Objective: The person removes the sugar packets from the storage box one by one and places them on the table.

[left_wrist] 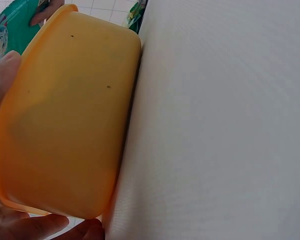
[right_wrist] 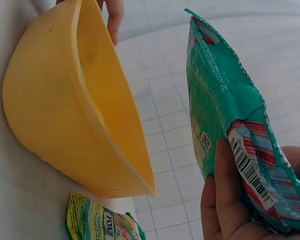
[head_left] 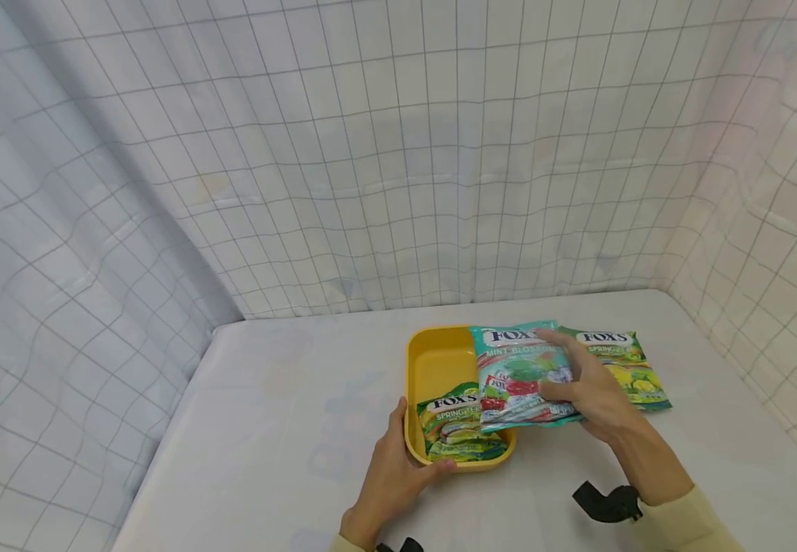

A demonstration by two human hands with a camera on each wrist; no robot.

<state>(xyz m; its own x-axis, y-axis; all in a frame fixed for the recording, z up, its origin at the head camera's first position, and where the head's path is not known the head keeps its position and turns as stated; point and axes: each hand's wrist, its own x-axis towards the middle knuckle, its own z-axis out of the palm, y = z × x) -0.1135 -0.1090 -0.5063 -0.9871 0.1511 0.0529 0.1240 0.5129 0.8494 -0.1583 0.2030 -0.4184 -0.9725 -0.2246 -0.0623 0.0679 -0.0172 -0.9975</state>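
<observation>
My right hand (head_left: 595, 387) grips a teal bag of Fox's mint blossom candy (head_left: 519, 383), fingers underneath and thumb on top. The bag hangs over the right side of a yellow plastic tub (head_left: 433, 360) in the head view; the right wrist view shows it raised above the rim. Inside the tub, at its near end, lies a green Fox's spring tea candy bag (head_left: 460, 429). My left hand (head_left: 395, 471) holds the tub at its near left corner, thumb over the near rim and fingers along the left side.
A second green spring tea bag (head_left: 626, 368) lies on the white table (head_left: 274, 429), right of the tub. White grid-patterned curtains (head_left: 385, 153) hang behind the table and on both sides. Black wrist straps (head_left: 608, 504) sit near the sleeves.
</observation>
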